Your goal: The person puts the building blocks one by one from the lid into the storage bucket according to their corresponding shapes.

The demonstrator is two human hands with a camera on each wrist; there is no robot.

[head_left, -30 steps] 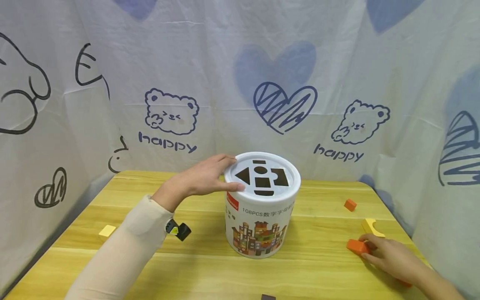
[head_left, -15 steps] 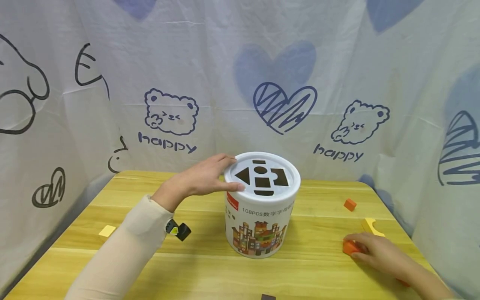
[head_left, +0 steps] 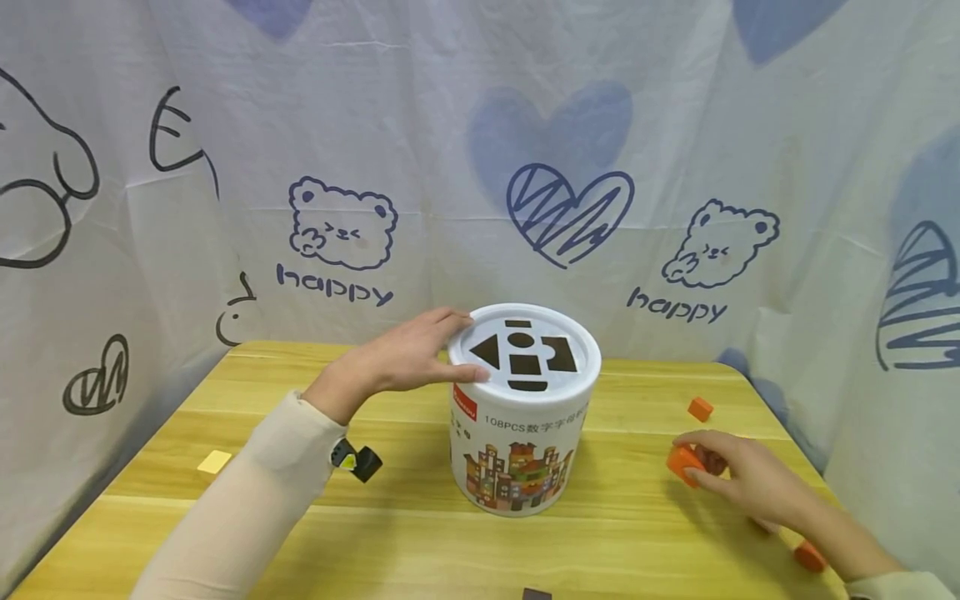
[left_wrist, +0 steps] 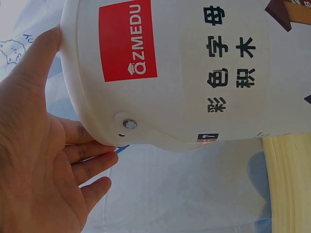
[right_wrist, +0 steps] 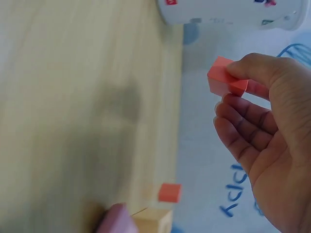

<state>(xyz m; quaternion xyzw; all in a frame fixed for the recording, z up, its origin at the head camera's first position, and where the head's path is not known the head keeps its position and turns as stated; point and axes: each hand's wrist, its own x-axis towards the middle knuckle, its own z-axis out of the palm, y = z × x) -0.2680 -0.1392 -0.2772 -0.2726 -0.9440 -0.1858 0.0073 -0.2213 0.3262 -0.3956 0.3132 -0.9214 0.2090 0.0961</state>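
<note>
Block of orange colour (head_left: 682,463) is pinched between the thumb and fingers of your right hand (head_left: 761,483), raised over the bench (head_left: 360,533), to the right of the bucket (head_left: 517,454) and apart from it. Your left hand (head_left: 405,354) is clamped on the rim of this bucket, which stands upright; its white lid (head_left: 551,325) has dark openings of several shapes. Beyond your right hand lies a smaller orange block (head_left: 701,409), and in the right wrist view you see near it a yellow block (right_wrist: 153,222) and a blurred purple piece (right_wrist: 116,222). One red-orange piece (head_left: 810,557) is beside your right forearm, and one pale yellow piece (head_left: 215,462) is near your left sleeve (head_left: 247,483).
</note>
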